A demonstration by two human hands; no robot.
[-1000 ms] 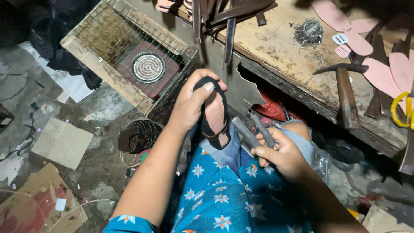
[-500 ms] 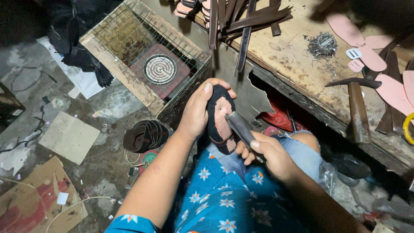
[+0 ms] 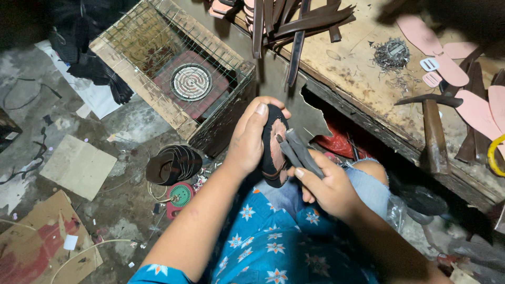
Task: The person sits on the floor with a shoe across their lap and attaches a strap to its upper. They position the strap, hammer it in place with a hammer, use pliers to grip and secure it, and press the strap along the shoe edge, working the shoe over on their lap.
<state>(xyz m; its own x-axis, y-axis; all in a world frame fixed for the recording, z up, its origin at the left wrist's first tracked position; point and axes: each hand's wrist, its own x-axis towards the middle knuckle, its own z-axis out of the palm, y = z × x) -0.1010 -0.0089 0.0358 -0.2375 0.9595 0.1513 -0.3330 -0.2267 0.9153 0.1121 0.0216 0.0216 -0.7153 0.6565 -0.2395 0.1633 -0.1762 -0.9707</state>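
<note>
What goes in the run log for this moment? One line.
left hand: grips black shoe piece | right hand: holds grey pliers against it | over lap

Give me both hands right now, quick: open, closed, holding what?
Left hand: closed around a black shoe piece, held upright over the lap.
Right hand: closed on grey metal pliers, whose tips touch the shoe piece.

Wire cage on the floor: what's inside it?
Inside the wire cage sits a round spiral coil on a reddish square base. The mesh partly covers them; the cage's dark corners cannot be made out.
</note>
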